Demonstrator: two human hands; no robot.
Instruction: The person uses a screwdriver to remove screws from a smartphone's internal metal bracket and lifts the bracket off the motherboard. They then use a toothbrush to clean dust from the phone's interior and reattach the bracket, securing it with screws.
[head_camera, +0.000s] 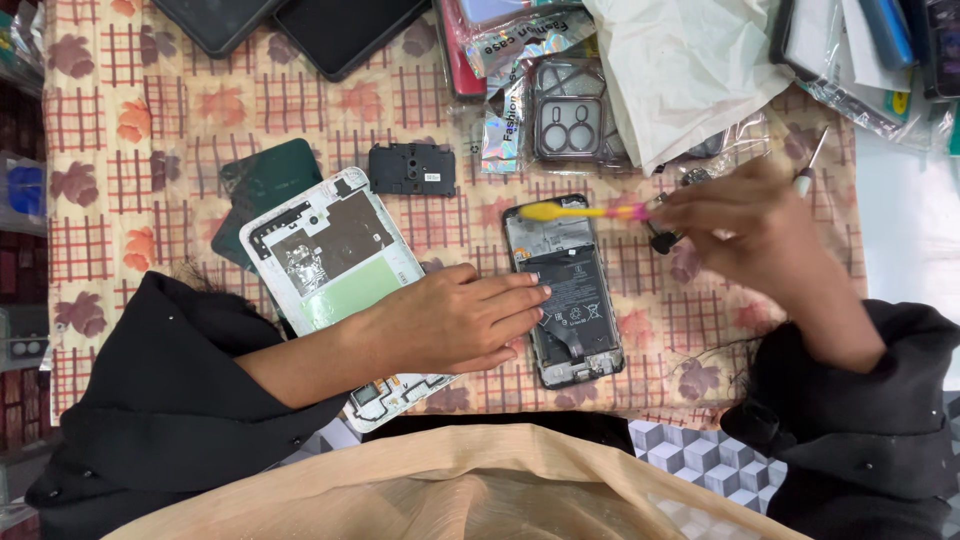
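1. From my remote view, the opened phone (565, 290) lies back-up, its cover off, on the patterned cloth (160, 120) near the middle of the table, with battery and circuitry exposed.
2. My left hand (455, 320) lies flat with fingers stretched out; the fingertips press on the phone's left edge and battery and grip nothing.
3. My right hand (745, 225) is closed around a yellow-and-pink toothbrush (580, 211), whose yellow head sits over the top end of the phone. The hand is motion-blurred, so I can't tell exactly how the fingers sit.
4. A white phone back frame (335, 270) lies tilted just to the left of the phone, partly under my left forearm, and it overlaps a dark green back cover (262, 180).
5. A small black inner plate (412, 168) rests above the frame, apart from it.
6. Farther up the cloth lie a clear case with camera cut-outs (568, 125), shiny packets (505, 125), crumpled white plastic (680, 70) and dark phones (300, 25).
7. A thin screwdriver (808, 170) lies just beyond my right hand.
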